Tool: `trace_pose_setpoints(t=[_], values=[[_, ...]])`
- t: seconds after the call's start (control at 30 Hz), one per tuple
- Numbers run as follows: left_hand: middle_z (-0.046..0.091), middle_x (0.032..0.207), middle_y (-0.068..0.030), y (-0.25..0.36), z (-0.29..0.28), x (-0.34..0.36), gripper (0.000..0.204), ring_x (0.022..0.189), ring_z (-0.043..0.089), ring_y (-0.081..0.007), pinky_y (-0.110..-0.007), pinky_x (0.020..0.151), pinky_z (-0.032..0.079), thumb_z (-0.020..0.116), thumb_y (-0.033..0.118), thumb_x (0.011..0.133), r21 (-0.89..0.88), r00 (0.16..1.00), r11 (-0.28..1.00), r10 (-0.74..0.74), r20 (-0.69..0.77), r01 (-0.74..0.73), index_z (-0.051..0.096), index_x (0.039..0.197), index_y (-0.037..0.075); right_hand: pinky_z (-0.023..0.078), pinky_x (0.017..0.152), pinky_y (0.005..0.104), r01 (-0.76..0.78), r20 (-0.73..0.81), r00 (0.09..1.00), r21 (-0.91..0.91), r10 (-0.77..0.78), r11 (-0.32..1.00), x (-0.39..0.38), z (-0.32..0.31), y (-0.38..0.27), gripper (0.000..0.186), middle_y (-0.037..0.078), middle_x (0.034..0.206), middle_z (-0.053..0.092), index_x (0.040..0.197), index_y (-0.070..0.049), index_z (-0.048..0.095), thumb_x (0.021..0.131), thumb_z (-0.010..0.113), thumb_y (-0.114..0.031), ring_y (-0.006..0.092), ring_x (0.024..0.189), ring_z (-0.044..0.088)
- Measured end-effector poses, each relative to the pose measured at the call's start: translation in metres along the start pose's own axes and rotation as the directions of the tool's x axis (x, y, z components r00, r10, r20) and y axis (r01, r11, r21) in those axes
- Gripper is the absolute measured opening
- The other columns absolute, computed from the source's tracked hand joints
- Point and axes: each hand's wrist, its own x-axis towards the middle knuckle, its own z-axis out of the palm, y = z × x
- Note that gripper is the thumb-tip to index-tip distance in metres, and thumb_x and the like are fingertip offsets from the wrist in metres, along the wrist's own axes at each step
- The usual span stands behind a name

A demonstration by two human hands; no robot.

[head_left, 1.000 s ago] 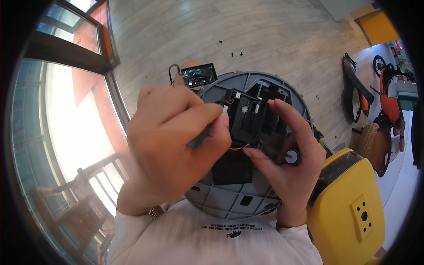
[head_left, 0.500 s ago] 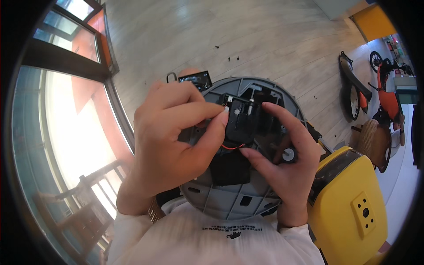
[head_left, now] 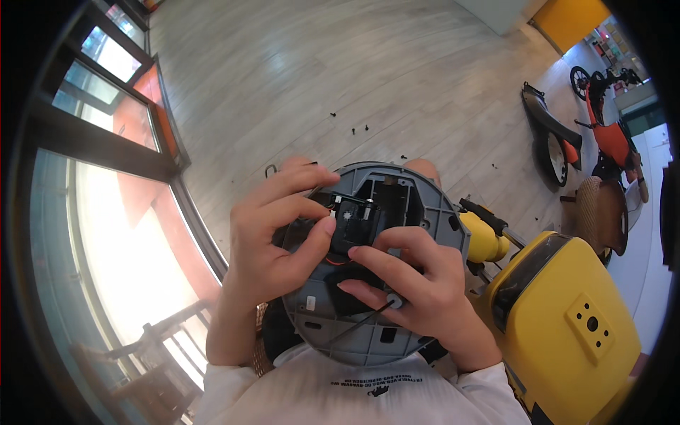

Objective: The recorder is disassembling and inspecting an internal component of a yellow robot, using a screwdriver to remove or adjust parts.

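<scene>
A round grey ribbed plastic base [head_left: 418, 340] rests upside down on my lap. Set in it is a black motor module [head_left: 358, 223] with a small white gear and a metal shaft. My left hand [head_left: 273, 227] pinches a small white wire connector [head_left: 333, 213] between thumb and index finger at the module's left edge. My right hand [head_left: 418, 280] curls over the module's lower right, index fingertip against it near a red wire [head_left: 338, 263]. Tucked in its lower fingers is a thin dark-shafted tool [head_left: 361, 324] with a round grey end, resembling a screwdriver.
Several dark screws [head_left: 354, 130] lie on the wood floor ahead. A yellow case [head_left: 567, 326] stands close at my right. Farther right are a black curved part with a wheel [head_left: 556, 152], an orange bike [head_left: 613, 142] and a wicker stool [head_left: 588, 205]. Glass doors [head_left: 120, 234] line the left.
The base and both hands have shifted left and lower in view. My right hand has come over the module from its right side, swinging the tool's shaft into sight. The left hand keeps its pinch.
</scene>
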Motion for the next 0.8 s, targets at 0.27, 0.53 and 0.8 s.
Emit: trace_pose_setpoints(t=[0.27, 0.53, 0.8], values=[[0.073, 0.108, -0.0166, 0.011, 0.003, -0.013, 0.006, 0.094, 0.072, -0.0258, -0.034, 0.086, 0.055, 0.074, 0.001, 0.075, -0.058, 0.989, 0.989, -0.141, -0.032, 0.139, 0.071, 0.080, -0.001, 0.047, 0.049, 0.0299, -0.082, -0.144, 0.986, 0.007, 0.082, 0.997, -0.003, 0.002, 0.008, 0.037, 0.006, 0.090, 0.060, 0.109, -0.009, 0.067, 0.075, 0.083, -0.005, 0.0189, 0.059, 0.062], [0.069, 0.105, -0.0125, 0.018, 0.010, -0.022, 0.011, 0.087, 0.070, -0.0234, -0.031, 0.078, 0.055, 0.078, 0.002, 0.073, 0.035, 0.994, 0.995, -0.088, -0.060, 0.091, 0.072, 0.083, 0.002, 0.049, 0.051, 0.0286, -0.167, -0.125, 0.978, -0.016, 0.164, 0.986, -0.005, -0.002, 0.011, 0.038, 0.006, 0.088, 0.059, 0.109, -0.009, 0.067, 0.074, 0.074, 0.005, 0.0170, 0.061, 0.064], [0.070, 0.109, -0.0149, 0.011, 0.006, -0.031, 0.019, 0.092, 0.071, -0.0264, -0.033, 0.081, 0.056, 0.081, 0.003, 0.075, 0.097, 0.997, 0.993, -0.055, -0.057, 0.060, 0.072, 0.091, 0.002, 0.048, 0.050, 0.0269, -0.049, -0.108, 0.993, 0.023, 0.051, 0.999, -0.002, -0.004, 0.002, 0.027, 0.005, 0.085, 0.057, 0.098, -0.008, 0.070, 0.074, 0.083, -0.009, 0.0160, 0.058, 0.061]])
